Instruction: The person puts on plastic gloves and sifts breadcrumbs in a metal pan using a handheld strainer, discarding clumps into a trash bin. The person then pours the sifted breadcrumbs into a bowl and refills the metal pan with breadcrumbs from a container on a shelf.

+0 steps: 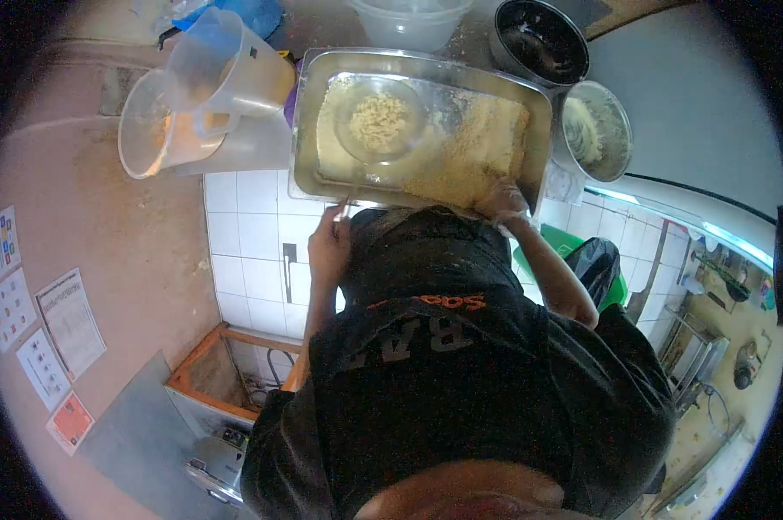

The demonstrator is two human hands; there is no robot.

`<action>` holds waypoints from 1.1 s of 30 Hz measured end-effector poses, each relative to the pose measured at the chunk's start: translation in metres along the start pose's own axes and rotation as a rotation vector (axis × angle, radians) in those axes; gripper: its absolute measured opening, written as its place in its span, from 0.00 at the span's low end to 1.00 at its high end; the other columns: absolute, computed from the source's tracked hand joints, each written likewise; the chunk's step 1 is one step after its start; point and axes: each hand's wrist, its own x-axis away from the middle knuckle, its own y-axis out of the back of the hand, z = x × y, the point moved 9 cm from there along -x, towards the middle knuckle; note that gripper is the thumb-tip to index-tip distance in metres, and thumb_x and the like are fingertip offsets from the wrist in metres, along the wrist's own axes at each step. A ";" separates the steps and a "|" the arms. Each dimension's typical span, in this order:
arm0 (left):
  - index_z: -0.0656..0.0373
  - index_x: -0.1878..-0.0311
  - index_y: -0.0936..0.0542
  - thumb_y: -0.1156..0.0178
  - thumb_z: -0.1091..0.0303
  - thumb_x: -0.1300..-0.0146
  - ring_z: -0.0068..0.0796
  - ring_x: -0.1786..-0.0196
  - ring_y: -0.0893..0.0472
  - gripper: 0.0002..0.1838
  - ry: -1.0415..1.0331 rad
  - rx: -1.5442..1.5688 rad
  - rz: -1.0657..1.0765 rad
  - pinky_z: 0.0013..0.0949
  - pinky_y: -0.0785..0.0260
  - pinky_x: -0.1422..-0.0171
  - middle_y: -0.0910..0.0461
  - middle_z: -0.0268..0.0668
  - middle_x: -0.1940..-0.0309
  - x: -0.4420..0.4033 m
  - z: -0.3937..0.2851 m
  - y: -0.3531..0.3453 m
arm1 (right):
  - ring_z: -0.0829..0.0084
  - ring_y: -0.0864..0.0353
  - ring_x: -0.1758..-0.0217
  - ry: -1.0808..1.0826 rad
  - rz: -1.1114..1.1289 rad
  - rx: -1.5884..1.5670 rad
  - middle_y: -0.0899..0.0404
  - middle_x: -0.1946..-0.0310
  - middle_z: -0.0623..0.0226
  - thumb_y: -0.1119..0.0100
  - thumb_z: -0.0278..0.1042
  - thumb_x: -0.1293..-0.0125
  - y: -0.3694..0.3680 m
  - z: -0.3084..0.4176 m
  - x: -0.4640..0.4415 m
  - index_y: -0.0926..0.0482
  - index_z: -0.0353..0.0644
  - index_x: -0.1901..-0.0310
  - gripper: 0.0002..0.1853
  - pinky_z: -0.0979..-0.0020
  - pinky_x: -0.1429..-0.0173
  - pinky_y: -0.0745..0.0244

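Note:
A deep metal tray (541,130) lies in front of me. Yellowish crumbs (474,165) are heaped in its right half, with pale powder around them. Inside on the left is a round clear bowl (344,130) with small pale pieces (379,121) in it. My right hand (501,203) reaches over the tray's near right corner into the crumbs. Its fingertips are buried, and whitish stuff or thin film shows at the wrist. Just outside the near left rim, my left hand (331,238) is closed with curled fingers; a small light thing shows at them, too small to name.
Two clear plastic jugs (227,65) with yellowish contents stand left of the tray. Translucent bowls (411,24) sit behind it. A black pan (540,43) and a metal bowl (593,130) with whitish residue are at right. Below right is a green bin (558,240) with a black bag.

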 end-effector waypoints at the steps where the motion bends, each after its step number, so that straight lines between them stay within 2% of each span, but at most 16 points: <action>1: 0.47 0.43 0.23 0.43 0.68 0.33 0.35 0.77 0.24 0.16 -0.062 0.001 0.022 0.38 0.32 0.69 0.22 0.44 0.78 0.001 -0.006 -0.003 | 0.73 0.23 0.82 -0.020 -0.058 -0.030 0.21 0.77 0.62 0.48 0.49 0.34 0.004 0.002 -0.001 0.28 0.27 0.45 0.29 0.70 0.81 0.25; 4: 0.47 0.43 0.23 0.43 0.67 0.34 0.36 0.79 0.26 0.16 -0.115 0.026 0.050 0.38 0.33 0.70 0.23 0.44 0.80 -0.007 -0.002 -0.007 | 0.74 0.19 0.73 -0.035 -0.454 0.755 0.20 0.69 0.63 0.46 0.47 0.34 -0.003 0.025 0.000 0.29 0.30 0.42 0.28 0.75 0.72 0.22; 7: 0.48 0.44 0.22 0.43 0.66 0.34 0.39 0.76 0.20 0.15 -0.067 -0.015 0.021 0.39 0.30 0.69 0.21 0.46 0.78 -0.004 -0.007 0.000 | 0.61 0.18 0.64 -0.018 -0.420 -0.288 0.19 0.63 0.55 0.45 0.46 0.37 -0.051 -0.033 0.003 0.24 0.35 0.46 0.24 0.64 0.59 0.22; 8: 0.48 0.44 0.22 0.43 0.66 0.34 0.39 0.76 0.20 0.15 -0.060 -0.008 0.006 0.39 0.30 0.69 0.21 0.46 0.78 -0.002 -0.005 0.002 | 0.61 0.18 0.62 -0.022 -0.342 -0.424 0.19 0.61 0.54 0.44 0.46 0.39 -0.042 -0.040 -0.003 0.24 0.36 0.46 0.25 0.63 0.57 0.22; 14: 0.50 0.47 0.21 0.41 0.66 0.35 0.50 0.70 0.18 0.14 0.011 -0.079 0.001 0.42 0.28 0.64 0.18 0.48 0.72 -0.002 -0.002 0.010 | 0.57 0.19 0.49 -0.091 -0.166 -0.659 0.19 0.54 0.51 0.34 0.46 0.47 0.111 -0.046 -0.026 0.23 0.41 0.46 0.28 0.60 0.43 0.26; 15: 0.51 0.47 0.21 0.41 0.66 0.34 0.52 0.68 0.17 0.13 -0.047 -0.053 0.022 0.43 0.27 0.64 0.18 0.49 0.71 0.001 -0.004 0.005 | 0.64 0.20 0.49 -0.128 -0.013 -0.930 0.20 0.53 0.57 0.34 0.42 0.45 0.150 -0.039 -0.032 0.24 0.39 0.46 0.26 0.64 0.43 0.25; 17: 0.51 0.47 0.21 0.41 0.66 0.34 0.52 0.67 0.17 0.13 -0.077 -0.054 0.014 0.44 0.27 0.63 0.18 0.50 0.71 0.001 0.000 0.004 | 0.66 0.20 0.49 -0.097 -0.016 -1.089 0.19 0.52 0.60 0.33 0.39 0.45 0.193 -0.016 -0.046 0.26 0.38 0.43 0.28 0.67 0.43 0.25; 18: 0.51 0.47 0.22 0.41 0.66 0.34 0.52 0.66 0.17 0.13 -0.104 -0.059 0.014 0.44 0.27 0.63 0.18 0.50 0.71 0.000 -0.002 0.004 | 0.61 0.18 0.48 -0.039 -0.175 -0.977 0.18 0.53 0.55 0.32 0.40 0.47 0.214 -0.007 -0.054 0.26 0.38 0.42 0.31 0.65 0.41 0.25; 19: 0.50 0.47 0.21 0.41 0.66 0.34 0.53 0.65 0.17 0.13 -0.049 -0.009 0.027 0.44 0.27 0.63 0.18 0.50 0.70 -0.001 0.000 0.005 | 0.61 0.19 0.46 0.051 -0.147 -0.935 0.18 0.51 0.55 0.32 0.40 0.47 0.244 0.014 -0.063 0.26 0.39 0.41 0.31 0.66 0.40 0.26; 22: 0.50 0.46 0.21 0.41 0.65 0.34 0.48 0.69 0.17 0.14 -0.077 -0.041 0.075 0.41 0.27 0.64 0.18 0.48 0.72 0.003 -0.011 -0.003 | 0.60 0.21 0.43 -0.011 0.073 -1.289 0.21 0.46 0.52 0.33 0.44 0.44 0.260 0.059 -0.101 0.26 0.40 0.41 0.30 0.64 0.38 0.27; 23: 0.50 0.46 0.21 0.41 0.65 0.34 0.39 0.75 0.20 0.14 -0.150 -0.065 0.080 0.38 0.29 0.67 0.19 0.45 0.76 0.005 -0.017 -0.005 | 0.59 0.22 0.42 0.012 0.056 -1.219 0.23 0.45 0.52 0.33 0.44 0.44 0.247 0.079 -0.120 0.25 0.41 0.41 0.29 0.63 0.37 0.29; 25: 0.49 0.46 0.21 0.41 0.66 0.34 0.38 0.75 0.20 0.14 -0.123 -0.031 0.062 0.37 0.29 0.67 0.19 0.45 0.76 0.004 -0.017 -0.003 | 0.59 0.24 0.40 0.037 0.031 -1.157 0.24 0.43 0.52 0.33 0.44 0.43 0.239 0.101 -0.135 0.25 0.42 0.41 0.29 0.62 0.35 0.30; 28: 0.49 0.45 0.21 0.41 0.67 0.35 0.38 0.73 0.18 0.15 -0.068 0.000 0.027 0.37 0.28 0.66 0.19 0.46 0.74 -0.001 -0.006 0.001 | 0.57 0.27 0.37 0.343 -0.254 -0.930 0.25 0.42 0.50 0.34 0.43 0.43 0.283 0.121 -0.131 0.24 0.45 0.42 0.26 0.61 0.33 0.32; 30: 0.50 0.44 0.21 0.42 0.68 0.35 0.36 0.74 0.19 0.16 -0.168 -0.066 0.026 0.36 0.28 0.67 0.19 0.45 0.75 0.005 -0.017 0.001 | 0.56 0.29 0.36 0.326 -0.272 -0.908 0.26 0.42 0.50 0.37 0.35 0.41 0.281 0.122 -0.127 0.23 0.46 0.43 0.22 0.61 0.30 0.35; 31: 0.51 0.43 0.22 0.42 0.69 0.34 0.29 0.75 0.21 0.17 -0.136 -0.054 0.060 0.34 0.29 0.68 0.20 0.43 0.77 0.006 -0.015 0.001 | 0.55 0.29 0.35 0.322 -0.278 -0.899 0.26 0.42 0.49 0.38 0.33 0.40 0.278 0.123 -0.128 0.23 0.46 0.44 0.21 0.61 0.30 0.36; 33: 0.51 0.43 0.21 0.42 0.69 0.34 0.27 0.74 0.21 0.17 -0.109 0.015 0.036 0.34 0.29 0.67 0.19 0.44 0.76 -0.002 0.001 0.000 | 0.57 0.27 0.38 0.304 -0.113 -1.400 0.25 0.43 0.53 0.43 0.24 0.39 0.255 0.118 -0.137 0.22 0.47 0.45 0.19 0.62 0.30 0.34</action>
